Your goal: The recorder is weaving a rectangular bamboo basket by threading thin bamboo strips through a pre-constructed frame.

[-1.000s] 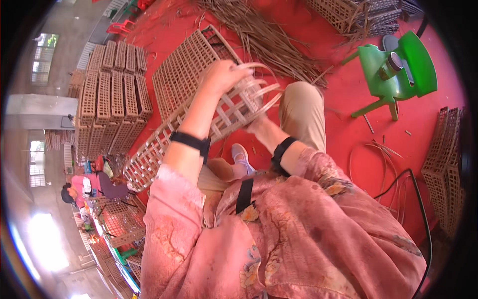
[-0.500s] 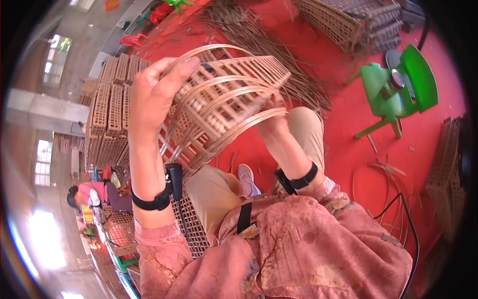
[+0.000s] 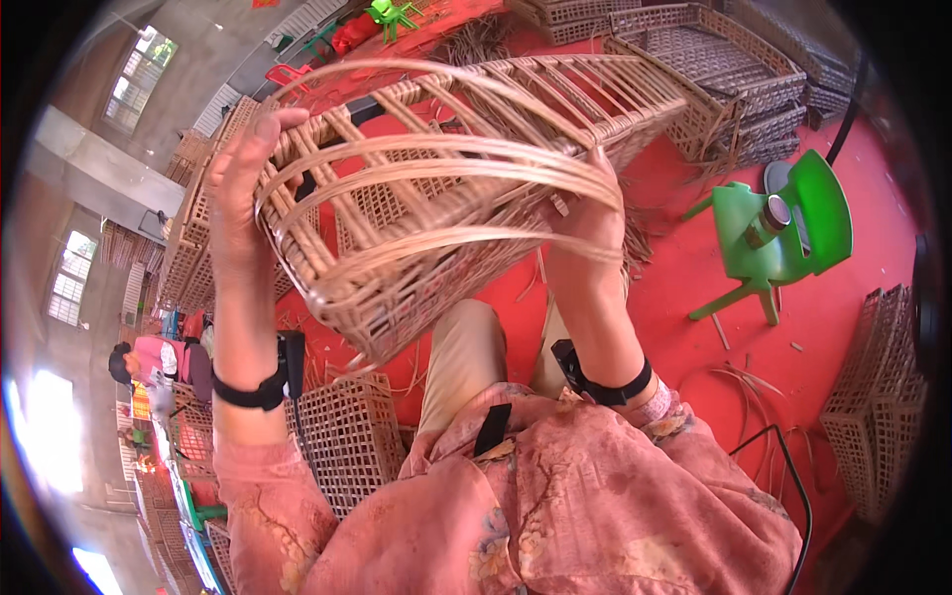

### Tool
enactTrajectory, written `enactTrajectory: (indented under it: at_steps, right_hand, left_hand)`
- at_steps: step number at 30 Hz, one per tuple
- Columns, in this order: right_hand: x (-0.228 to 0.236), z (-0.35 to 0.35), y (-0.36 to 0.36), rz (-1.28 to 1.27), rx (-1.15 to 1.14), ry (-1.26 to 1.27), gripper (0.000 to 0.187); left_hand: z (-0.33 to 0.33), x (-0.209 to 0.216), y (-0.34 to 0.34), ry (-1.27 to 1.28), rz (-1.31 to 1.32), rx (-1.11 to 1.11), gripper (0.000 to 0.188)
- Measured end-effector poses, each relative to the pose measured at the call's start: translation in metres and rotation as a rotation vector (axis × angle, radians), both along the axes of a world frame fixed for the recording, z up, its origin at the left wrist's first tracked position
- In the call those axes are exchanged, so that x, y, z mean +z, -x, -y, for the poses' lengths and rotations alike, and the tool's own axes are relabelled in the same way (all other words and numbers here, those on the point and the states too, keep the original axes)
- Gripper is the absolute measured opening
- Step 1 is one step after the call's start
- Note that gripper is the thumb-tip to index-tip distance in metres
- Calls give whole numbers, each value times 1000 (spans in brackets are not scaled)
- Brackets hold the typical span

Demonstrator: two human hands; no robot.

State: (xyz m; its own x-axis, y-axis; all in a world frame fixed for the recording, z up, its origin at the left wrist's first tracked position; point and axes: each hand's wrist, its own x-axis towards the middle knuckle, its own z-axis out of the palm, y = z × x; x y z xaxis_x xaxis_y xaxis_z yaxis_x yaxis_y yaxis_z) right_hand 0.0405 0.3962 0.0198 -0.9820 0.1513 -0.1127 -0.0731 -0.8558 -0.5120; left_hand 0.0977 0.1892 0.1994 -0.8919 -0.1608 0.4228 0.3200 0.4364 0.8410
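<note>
A long open-weave wicker basket (image 3: pixel 392 297) hangs tilted in front of me, above my knees. My left hand (image 3: pixel 243 178) grips its left end, with the thumb and fingers over the rim. Around the right part of the long side my right hand (image 3: pixel 593 223) is closed, its fingers partly hidden by the weave. Several pale bent cane strips (image 3: pixel 426 149) arc loosely across the basket from the left end to my right hand, some of them pressed under it. Slats and square holes show in its sides. Both wrists wear black straps.
Wicker baskets stand stacked at the upper right (image 3: pixel 729 59), lower right (image 3: pixel 873 397) and left (image 3: pixel 198 228). By my left knee is another basket (image 3: pixel 347 426). A green chair (image 3: pixel 769 238) holds a jar (image 3: pixel 769 220). Cane strips lie on the red floor. Another person (image 3: pixel 164 362) sits far left.
The basket has swung round so its long side faces me and reaches farther right. My hands have moved apart, the left one leftward and the right one a little right.
</note>
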Motion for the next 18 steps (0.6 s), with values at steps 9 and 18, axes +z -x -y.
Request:
enactTrajectory:
  at_steps: [9,18]
  right_hand:
    - [-126,69,11,3,152,-360,35]
    - [-137,69,-4,78,238,-365,30]
  left_hand:
    - [126,-206,66,-20,262,-3,53]
    - [133,-215,51,-223,192,-97,67]
